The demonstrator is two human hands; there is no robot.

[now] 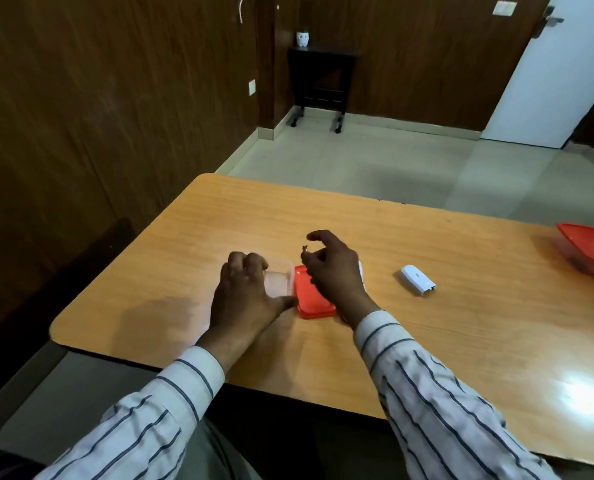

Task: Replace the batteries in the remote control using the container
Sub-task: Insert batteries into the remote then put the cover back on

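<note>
Your left hand (245,292) rests on the small clear plastic container (279,281), fingers curled over its far rim and thumb stretched along its near edge, steadying it on the orange wood-grain table (462,306). Just at the container's 3 o'clock, touching it, lies the flat red plastic lid (311,303). Your right hand (333,268) hovers above that lid with the fingers loosely bent and the forefinger arched forward; a small dark object (304,250), too small and blurred to identify, sits at the fingertips, and you cannot tell from this view whether it is pinched or merely beside them. A sliver of white shows behind your right wrist at its 3 o'clock, mostly hidden. Farther toward 3 o'clock, well apart from the hands, the white plastic battery cover (417,278) lies flat on the table. Near the table's right edge, at about 2 o'clock from your hands, sits a second clear tub with a red lid (588,249) closed on it.
</note>
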